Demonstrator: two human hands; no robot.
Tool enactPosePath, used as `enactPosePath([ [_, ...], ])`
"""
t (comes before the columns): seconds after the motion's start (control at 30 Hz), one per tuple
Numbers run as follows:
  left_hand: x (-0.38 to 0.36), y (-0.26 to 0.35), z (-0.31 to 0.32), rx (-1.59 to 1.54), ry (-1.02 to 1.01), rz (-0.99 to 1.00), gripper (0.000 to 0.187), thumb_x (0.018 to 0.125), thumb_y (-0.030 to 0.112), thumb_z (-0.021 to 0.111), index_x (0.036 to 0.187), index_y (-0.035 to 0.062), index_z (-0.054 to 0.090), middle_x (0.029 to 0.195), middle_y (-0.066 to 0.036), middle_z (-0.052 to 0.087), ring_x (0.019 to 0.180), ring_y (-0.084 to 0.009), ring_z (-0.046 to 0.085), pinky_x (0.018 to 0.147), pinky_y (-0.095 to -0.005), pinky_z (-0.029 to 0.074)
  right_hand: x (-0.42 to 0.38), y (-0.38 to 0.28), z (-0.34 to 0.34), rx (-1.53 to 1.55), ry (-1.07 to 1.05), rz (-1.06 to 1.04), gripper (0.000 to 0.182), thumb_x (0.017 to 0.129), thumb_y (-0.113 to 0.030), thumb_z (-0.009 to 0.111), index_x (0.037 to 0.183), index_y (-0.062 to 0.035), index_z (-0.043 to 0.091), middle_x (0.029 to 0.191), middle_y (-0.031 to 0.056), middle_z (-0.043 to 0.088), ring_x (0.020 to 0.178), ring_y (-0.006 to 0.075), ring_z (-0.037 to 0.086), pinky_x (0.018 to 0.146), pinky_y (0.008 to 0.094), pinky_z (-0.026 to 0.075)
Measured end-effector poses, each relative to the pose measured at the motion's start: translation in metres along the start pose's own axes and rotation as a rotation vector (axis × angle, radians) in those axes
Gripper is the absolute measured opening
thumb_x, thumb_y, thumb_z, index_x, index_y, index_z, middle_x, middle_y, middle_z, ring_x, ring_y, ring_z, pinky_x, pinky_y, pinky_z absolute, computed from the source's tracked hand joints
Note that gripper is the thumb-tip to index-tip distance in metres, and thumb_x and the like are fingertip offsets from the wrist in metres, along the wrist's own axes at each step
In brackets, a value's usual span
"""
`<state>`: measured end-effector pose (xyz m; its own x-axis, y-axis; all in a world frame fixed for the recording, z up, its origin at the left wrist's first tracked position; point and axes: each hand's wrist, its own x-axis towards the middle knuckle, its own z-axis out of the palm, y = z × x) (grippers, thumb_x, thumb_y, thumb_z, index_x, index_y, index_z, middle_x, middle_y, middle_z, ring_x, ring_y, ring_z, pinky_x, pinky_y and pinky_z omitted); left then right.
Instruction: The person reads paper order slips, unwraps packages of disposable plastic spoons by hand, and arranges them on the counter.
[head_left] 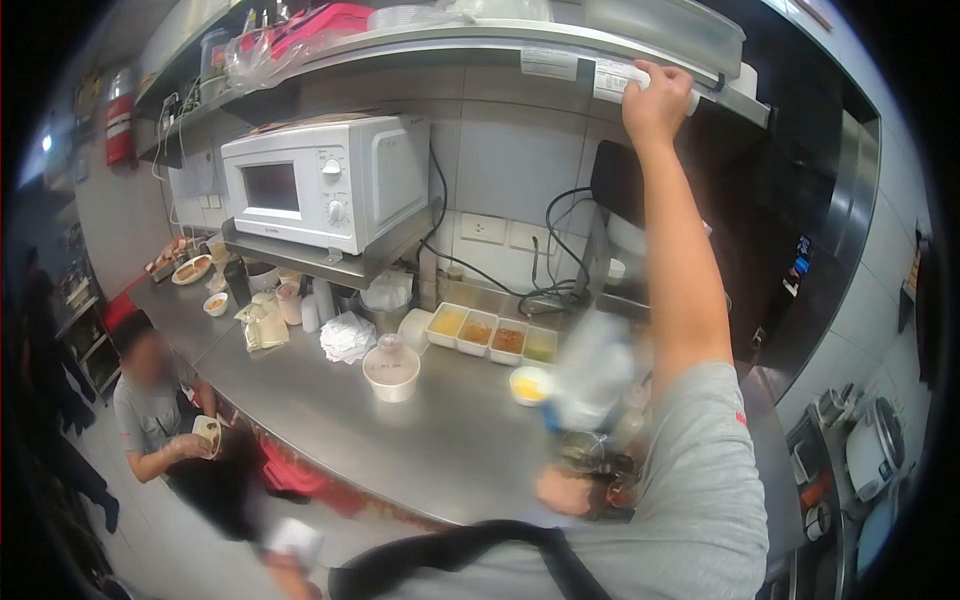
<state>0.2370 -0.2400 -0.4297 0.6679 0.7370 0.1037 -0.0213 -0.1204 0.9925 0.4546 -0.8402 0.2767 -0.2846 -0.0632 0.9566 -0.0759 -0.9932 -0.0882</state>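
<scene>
My right hand (660,95) is raised to the front edge of the upper shelf (420,42). Its fingers are closed on a printed white label (612,80) there; a second printed label (548,64) hangs just left of it. Low at the left, my left hand (288,575) is smeared by motion around a blurred white object (297,540) whose kind I cannot make out. On the steel counter (440,450) below stand a lidded white tub (391,372), a small bowl of yellow food (529,385) and a blurred clear plastic bag (592,375).
A white microwave (330,180) rests on a wall bracket. White containers of seasonings (490,335) line the wall beside crumpled white paper (348,338). At the left, a co-worker (160,420) holds a food container (205,435). Dark cables (560,285) hang near the outlets. A rice cooker (873,450) stands right.
</scene>
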Motion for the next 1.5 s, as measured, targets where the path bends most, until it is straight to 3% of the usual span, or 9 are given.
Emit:
enactPosePath([
  [0.13, -0.035, 0.097, 0.014, -0.267, -0.035, -0.049, 0.013, 0.084, 0.012, 0.063, 0.083, 0.0040, 0.053, 0.081, -0.006, 0.061, 0.069, -0.0113, 0.053, 0.068, -0.0267, 0.043, -0.008, -0.029, 0.017, 0.313, -0.167, -0.327, 0.027, 0.071, -0.007, 0.059, 0.097, -0.0103, 0.067, 0.107, 0.0097, 0.057, 0.102, 0.0270, 0.052, 0.087, 0.0381, 0.043],
  [0.57, -0.069, 0.104, -0.001, -0.347, 0.156, -0.236, 0.015, 0.087, 0.013, 0.057, 0.096, 0.0012, 0.056, 0.090, -0.006, 0.060, 0.082, -0.0146, 0.057, 0.075, -0.0297, 0.046, -0.032, -0.131, 0.125, 0.209, -0.292, -0.496, 0.037, 0.075, -0.008, 0.050, 0.110, -0.0027, 0.058, 0.120, 0.0127, 0.054, 0.115, 0.0287, 0.048, 0.093, 0.0381, 0.041],
  [0.63, -0.058, 0.115, 0.006, -0.352, 0.185, -0.252, 0.017, 0.088, 0.012, 0.054, 0.100, 0.0005, 0.058, 0.094, -0.006, 0.061, 0.089, -0.0144, 0.057, 0.081, -0.0297, 0.045, -0.030, -0.162, 0.103, 0.272, -0.534, -0.292, 0.034, 0.076, -0.014, 0.049, 0.107, -0.0024, 0.060, 0.115, 0.0188, 0.057, 0.106, 0.0363, 0.054, 0.092, 0.0429, 0.042],
  [0.7, -0.043, 0.154, 0.016, -0.474, 0.055, -0.174, 0.021, 0.085, 0.013, 0.057, 0.101, -0.0007, 0.060, 0.096, -0.006, 0.061, 0.090, -0.0141, 0.056, 0.082, -0.0280, 0.043, -0.047, -0.187, 0.077, 0.454, -0.362, -0.432, 0.043, 0.082, -0.028, 0.052, 0.116, -0.0032, 0.057, 0.118, 0.0203, 0.056, 0.108, 0.0371, 0.053, 0.094, 0.0424, 0.041],
  [0.87, -0.031, 0.240, 0.043, -0.763, 0.028, -0.137, 0.014, 0.083, 0.009, 0.063, 0.093, -0.0018, 0.062, 0.089, -0.005, 0.063, 0.084, -0.0120, 0.058, 0.077, -0.0255, 0.044, -0.170, -0.248, -0.061, 1.482, -0.731, -0.088, 0.028, 0.081, -0.005, 0.059, 0.109, -0.0060, 0.064, 0.108, 0.0075, 0.065, 0.099, 0.0142, 0.059, 0.087, 0.0268, 0.044],
  [1.0, -0.033, 0.261, 0.049, -0.872, -0.027, -0.151, 0.012, 0.084, 0.011, 0.064, 0.088, 0.0001, 0.061, 0.087, -0.007, 0.064, 0.079, -0.0127, 0.060, 0.074, -0.0267, 0.048, -0.276, -0.282, -0.166, 1.802, -1.307, -0.092, 0.018, 0.079, 0.001, 0.060, 0.095, -0.0039, 0.067, 0.094, 0.0055, 0.066, 0.088, 0.0129, 0.060, 0.079, 0.0259, 0.047],
  [1.1, -0.036, 0.267, 0.051, -0.912, -0.046, -0.215, 0.010, 0.084, 0.010, 0.063, 0.087, 0.0010, 0.060, 0.088, -0.008, 0.064, 0.078, -0.0140, 0.062, 0.071, -0.0286, 0.050, -0.347, -0.300, -0.197, 1.939, -1.803, 0.419, 0.016, 0.082, -0.001, 0.059, 0.097, -0.0006, 0.065, 0.100, 0.0057, 0.063, 0.088, 0.0127, 0.059, 0.080, 0.0255, 0.045],
  [1.33, -0.042, 0.262, 0.052, -0.927, -0.125, -0.279, 0.011, 0.085, 0.011, 0.062, 0.088, 0.0014, 0.060, 0.088, -0.009, 0.064, 0.077, -0.0149, 0.062, 0.071, -0.0295, 0.051, -0.371, -0.310, -0.230, 2.003, -1.955, 0.574, 0.021, 0.081, 0.001, 0.059, 0.102, 0.0003, 0.063, 0.111, 0.0101, 0.057, 0.098, 0.0132, 0.055, 0.087, 0.0282, 0.044],
  [1.5, -0.050, 0.271, 0.055, -0.910, -0.179, -0.179, 0.037, 0.093, 0.032, 0.049, 0.107, -0.0018, 0.057, 0.104, -0.013, 0.061, 0.095, -0.0187, 0.059, 0.086, -0.0333, 0.047, -0.379, -0.309, -0.238, 2.025, -2.088, 0.657, 0.033, 0.080, 0.008, 0.057, 0.113, 0.0048, 0.056, 0.113, 0.0099, 0.055, 0.098, 0.0132, 0.056, 0.084, 0.0254, 0.046],
])
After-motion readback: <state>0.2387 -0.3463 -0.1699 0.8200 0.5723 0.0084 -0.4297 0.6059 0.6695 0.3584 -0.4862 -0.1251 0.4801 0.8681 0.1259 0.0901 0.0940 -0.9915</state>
